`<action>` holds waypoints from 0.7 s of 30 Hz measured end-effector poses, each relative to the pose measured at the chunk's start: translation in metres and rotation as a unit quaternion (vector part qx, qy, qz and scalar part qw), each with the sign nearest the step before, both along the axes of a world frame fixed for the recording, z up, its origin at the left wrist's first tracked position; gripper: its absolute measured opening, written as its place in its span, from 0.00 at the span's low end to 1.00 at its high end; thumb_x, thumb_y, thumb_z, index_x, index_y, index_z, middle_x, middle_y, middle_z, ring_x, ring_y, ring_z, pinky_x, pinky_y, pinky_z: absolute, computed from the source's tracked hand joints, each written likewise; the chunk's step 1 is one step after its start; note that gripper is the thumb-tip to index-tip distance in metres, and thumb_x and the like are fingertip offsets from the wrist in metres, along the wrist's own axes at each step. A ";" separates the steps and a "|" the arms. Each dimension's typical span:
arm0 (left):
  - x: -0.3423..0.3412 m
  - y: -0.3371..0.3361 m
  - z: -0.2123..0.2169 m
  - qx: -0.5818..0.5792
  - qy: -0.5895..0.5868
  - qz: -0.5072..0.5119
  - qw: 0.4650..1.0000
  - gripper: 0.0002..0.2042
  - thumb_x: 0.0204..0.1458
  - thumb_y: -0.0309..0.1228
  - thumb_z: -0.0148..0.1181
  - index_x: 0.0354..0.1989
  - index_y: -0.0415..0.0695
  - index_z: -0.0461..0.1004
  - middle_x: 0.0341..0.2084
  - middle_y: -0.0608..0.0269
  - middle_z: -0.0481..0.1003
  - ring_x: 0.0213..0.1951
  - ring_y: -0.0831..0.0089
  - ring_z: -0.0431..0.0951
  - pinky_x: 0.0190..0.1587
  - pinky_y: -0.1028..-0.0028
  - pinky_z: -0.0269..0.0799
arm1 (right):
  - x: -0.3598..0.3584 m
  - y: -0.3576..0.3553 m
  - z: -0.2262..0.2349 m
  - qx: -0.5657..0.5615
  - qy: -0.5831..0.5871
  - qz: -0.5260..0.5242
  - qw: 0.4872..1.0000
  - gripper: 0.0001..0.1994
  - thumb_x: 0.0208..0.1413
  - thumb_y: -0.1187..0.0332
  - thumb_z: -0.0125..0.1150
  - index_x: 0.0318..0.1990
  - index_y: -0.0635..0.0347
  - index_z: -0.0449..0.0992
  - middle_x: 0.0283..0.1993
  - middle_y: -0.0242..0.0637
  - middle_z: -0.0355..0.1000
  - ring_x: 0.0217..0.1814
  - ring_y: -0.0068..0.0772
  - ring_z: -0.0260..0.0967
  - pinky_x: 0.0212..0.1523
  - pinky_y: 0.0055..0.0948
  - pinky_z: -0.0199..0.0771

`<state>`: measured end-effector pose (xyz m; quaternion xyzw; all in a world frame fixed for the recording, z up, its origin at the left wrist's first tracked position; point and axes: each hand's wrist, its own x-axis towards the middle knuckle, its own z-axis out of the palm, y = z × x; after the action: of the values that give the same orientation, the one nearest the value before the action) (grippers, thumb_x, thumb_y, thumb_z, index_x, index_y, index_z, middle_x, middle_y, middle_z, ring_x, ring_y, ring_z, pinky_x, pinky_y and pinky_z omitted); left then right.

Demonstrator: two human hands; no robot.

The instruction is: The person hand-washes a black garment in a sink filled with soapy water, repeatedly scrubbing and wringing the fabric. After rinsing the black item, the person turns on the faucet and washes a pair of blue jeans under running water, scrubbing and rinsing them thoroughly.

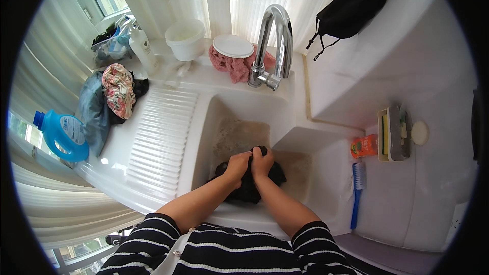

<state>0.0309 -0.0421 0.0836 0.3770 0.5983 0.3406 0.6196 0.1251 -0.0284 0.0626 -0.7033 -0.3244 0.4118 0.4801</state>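
Both of my hands are closed on a black cloth garment (248, 189) inside the white sink basin (200, 137). My left hand (237, 167) grips it from the left, and my right hand (263, 162) clutches a bunched part that sticks up beside it. The two hands almost touch. The rest of the garment hangs down and spreads in murky, brownish water (242, 133); which kind of garment it is I cannot tell. Left of the basin runs a ribbed white washboard (162, 137). A chrome faucet (277, 46) arches over the basin's far edge.
On the left lie a flowered cloth (119, 89), blue-grey clothing (94, 112) and a blue detergent bottle (63, 136). Behind are a white tub (185, 39) and a pink cloth (232, 64). At the right sit a blue brush (358, 191), an orange bottle (363, 146) and a sponge holder (392, 135).
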 end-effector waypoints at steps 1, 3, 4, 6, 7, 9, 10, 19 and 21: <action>-0.003 0.003 -0.010 -0.015 -0.031 0.018 0.999 0.18 0.56 0.40 0.49 0.45 0.38 0.72 0.41 0.52 0.72 0.43 0.65 0.71 0.42 0.68 0.67 | -0.006 -0.010 0.009 0.062 -0.009 -0.019 0.998 0.12 0.45 0.67 0.56 0.35 0.67 0.71 0.34 0.42 0.71 0.36 0.34 0.68 0.40 0.31 0.68; -0.006 0.014 -0.003 -0.150 -0.130 0.094 0.976 0.18 0.56 0.41 0.48 0.43 0.38 0.72 0.39 0.53 0.73 0.42 0.64 0.72 0.44 0.67 0.66 | -0.019 -0.031 0.024 0.186 -0.066 0.057 0.979 0.11 0.43 0.68 0.57 0.33 0.66 0.71 0.40 0.43 0.69 0.40 0.40 0.67 0.43 0.32 0.68; -0.013 0.023 0.010 -0.261 -0.187 0.156 0.934 0.18 0.56 0.41 0.47 0.43 0.38 0.71 0.38 0.53 0.73 0.43 0.62 0.72 0.47 0.65 0.66 | -0.030 -0.040 0.038 0.262 -0.130 0.116 0.949 0.11 0.43 0.68 0.58 0.31 0.66 0.71 0.42 0.44 0.68 0.41 0.45 0.67 0.44 0.33 0.67; -0.021 0.018 -0.006 -0.238 -0.186 0.173 0.937 0.19 0.56 0.43 0.48 0.41 0.37 0.72 0.37 0.54 0.72 0.43 0.65 0.71 0.45 0.65 0.66 | -0.035 -0.033 0.043 0.246 -0.130 0.125 0.952 0.09 0.42 0.68 0.58 0.27 0.66 0.70 0.31 0.45 0.69 0.31 0.47 0.67 0.35 0.36 0.69; -0.012 0.017 0.006 -0.218 -0.170 0.165 0.947 0.19 0.56 0.43 0.48 0.40 0.37 0.72 0.37 0.54 0.72 0.43 0.65 0.71 0.45 0.66 0.66 | -0.025 -0.017 0.027 0.198 -0.097 0.113 0.969 0.09 0.42 0.68 0.58 0.26 0.66 0.69 0.28 0.46 0.69 0.28 0.47 0.67 0.33 0.37 0.69; -0.003 0.022 0.015 -0.240 -0.147 0.164 0.945 0.19 0.55 0.43 0.49 0.41 0.38 0.73 0.38 0.54 0.72 0.44 0.66 0.70 0.44 0.68 0.65 | -0.010 0.018 -0.018 0.193 -0.122 0.056 0.972 0.10 0.43 0.66 0.58 0.24 0.65 0.68 0.19 0.47 0.66 0.21 0.51 0.65 0.24 0.42 0.66; -0.005 0.031 0.019 -0.224 -0.122 0.159 0.954 0.19 0.55 0.43 0.49 0.41 0.38 0.73 0.38 0.55 0.72 0.44 0.66 0.70 0.44 0.68 0.65 | -0.004 0.031 -0.018 0.113 -0.142 0.072 0.981 0.12 0.45 0.64 0.57 0.25 0.65 0.69 0.21 0.49 0.67 0.24 0.54 0.66 0.26 0.43 0.67; -0.024 0.064 -0.069 0.088 0.489 -0.017 0.868 0.23 0.53 0.42 0.54 0.55 0.46 0.62 0.50 0.40 0.63 0.49 0.44 0.67 0.48 0.55 0.66 | 0.002 0.065 -0.052 -0.056 -0.485 0.219 0.845 0.21 0.54 0.51 0.54 0.33 0.65 0.70 0.39 0.48 0.68 0.42 0.49 0.67 0.40 0.44 0.69; -0.018 0.071 -0.072 0.049 0.514 -0.062 0.854 0.23 0.54 0.42 0.52 0.56 0.47 0.62 0.51 0.42 0.63 0.50 0.47 0.66 0.48 0.55 0.66 | 0.006 0.074 -0.066 -0.048 -0.507 0.249 0.824 0.20 0.54 0.51 0.54 0.33 0.63 0.70 0.37 0.47 0.69 0.41 0.48 0.68 0.39 0.44 0.70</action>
<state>0.0124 0.0293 0.0115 0.5645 0.7894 0.0876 0.2248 0.1309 0.0454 -0.0036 -0.7306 -0.6657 0.1180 0.0954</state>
